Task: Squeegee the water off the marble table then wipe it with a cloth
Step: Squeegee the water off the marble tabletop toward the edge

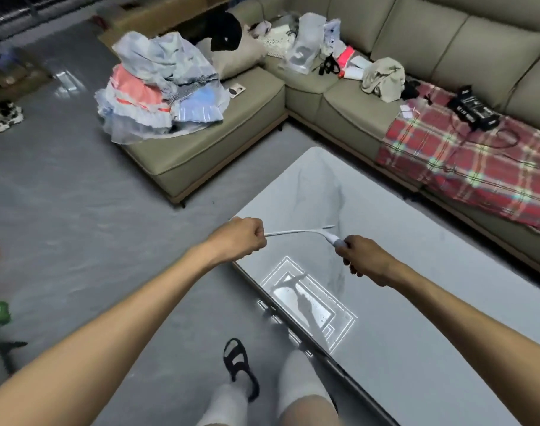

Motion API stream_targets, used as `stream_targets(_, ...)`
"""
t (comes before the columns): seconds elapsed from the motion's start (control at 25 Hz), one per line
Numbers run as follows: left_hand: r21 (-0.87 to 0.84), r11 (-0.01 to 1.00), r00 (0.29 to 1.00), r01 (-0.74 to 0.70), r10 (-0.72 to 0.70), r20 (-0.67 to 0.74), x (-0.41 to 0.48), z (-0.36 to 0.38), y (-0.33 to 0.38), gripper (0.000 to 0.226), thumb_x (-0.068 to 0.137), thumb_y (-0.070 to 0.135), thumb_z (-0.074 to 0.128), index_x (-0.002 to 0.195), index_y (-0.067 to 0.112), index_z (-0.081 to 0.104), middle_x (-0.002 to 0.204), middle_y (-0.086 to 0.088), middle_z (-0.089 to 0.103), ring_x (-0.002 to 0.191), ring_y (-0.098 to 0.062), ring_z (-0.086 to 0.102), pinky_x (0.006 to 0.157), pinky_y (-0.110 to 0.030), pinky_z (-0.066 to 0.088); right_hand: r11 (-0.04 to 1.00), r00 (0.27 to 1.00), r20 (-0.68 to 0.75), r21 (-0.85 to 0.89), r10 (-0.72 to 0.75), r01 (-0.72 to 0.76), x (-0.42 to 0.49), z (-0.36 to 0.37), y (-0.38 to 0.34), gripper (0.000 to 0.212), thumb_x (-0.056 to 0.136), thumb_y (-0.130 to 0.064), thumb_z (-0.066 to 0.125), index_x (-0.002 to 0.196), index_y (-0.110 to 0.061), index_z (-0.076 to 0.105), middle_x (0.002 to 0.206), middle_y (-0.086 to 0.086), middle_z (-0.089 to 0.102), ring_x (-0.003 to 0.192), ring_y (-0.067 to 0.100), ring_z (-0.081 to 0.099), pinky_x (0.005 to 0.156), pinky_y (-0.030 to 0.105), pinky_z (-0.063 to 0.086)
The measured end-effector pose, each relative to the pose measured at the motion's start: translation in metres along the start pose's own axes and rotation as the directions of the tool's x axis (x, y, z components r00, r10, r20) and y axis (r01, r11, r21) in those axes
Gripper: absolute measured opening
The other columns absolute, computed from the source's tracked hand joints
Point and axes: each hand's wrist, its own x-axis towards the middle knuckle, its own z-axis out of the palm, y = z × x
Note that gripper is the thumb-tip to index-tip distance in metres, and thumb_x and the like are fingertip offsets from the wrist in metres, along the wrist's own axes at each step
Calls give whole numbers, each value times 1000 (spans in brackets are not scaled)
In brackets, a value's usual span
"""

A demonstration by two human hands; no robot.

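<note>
Gripping the white squeegee point(302, 232) at both ends, the right hand point(367, 262) curls round its handle and the left hand point(241, 238) closes on the blade's tip, holding it over the marble table point(447, 287) at its left edge, beyond a bright reflection point(308, 302).

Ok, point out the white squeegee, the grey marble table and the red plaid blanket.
white squeegee point(299, 232): head view, middle of the thin blade.
grey marble table point(431, 287): head view, bare top, right side.
red plaid blanket point(465, 167): head view, middle of the cloth.
</note>
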Motion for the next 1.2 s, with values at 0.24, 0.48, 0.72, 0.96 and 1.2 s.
stream_targets(0.24,-87,994,998,-64,62,-27,147,-44,-16,7,83,22,56,88,23,61,89,8,61,77,-15,55,56,-23,38,983,978,-170,157,117,-90,109,-23,-22,29,97,-39,40,98,-12,52,85,11,63,56,22,52,50,33,43)
stream_targets(0.48,-57,993,988,102,-95,124,318,-25,-63,44,89,23,56,132,17,49,119,-9,58,104,-24,58,83,-31,46,936,952,-161,282,261,-209,270,-24,-20,35,99,-39,38,122,-15,49,99,16,64,67,29,52,66,41,48)
stream_targets(0.72,196,978,984,67,-97,149,488,54,-112,65,88,20,55,143,2,25,150,-16,27,140,-28,25,112,-39,29,968,940,-253,156,230,-195,410,-24,6,39,99,-24,41,137,-18,37,102,20,64,78,36,56,79,48,52)
stream_targets(0.96,351,935,990,-52,3,138,603,134,-136,79,88,19,50,148,-2,3,158,-24,1,147,-34,0,120,-38,8,984,867,-481,-43,130,-171,554,-63,15,36,95,-20,41,131,-19,41,94,14,60,77,35,56,59,34,51)
stream_targets(1.2,441,889,972,-125,21,234,627,156,-144,91,85,24,53,149,0,-7,155,-32,-10,146,-42,-9,119,-40,8,949,854,-482,-123,197,-289,659,-81,12,26,97,-25,35,118,-14,47,101,21,63,72,33,51,30,16,38)
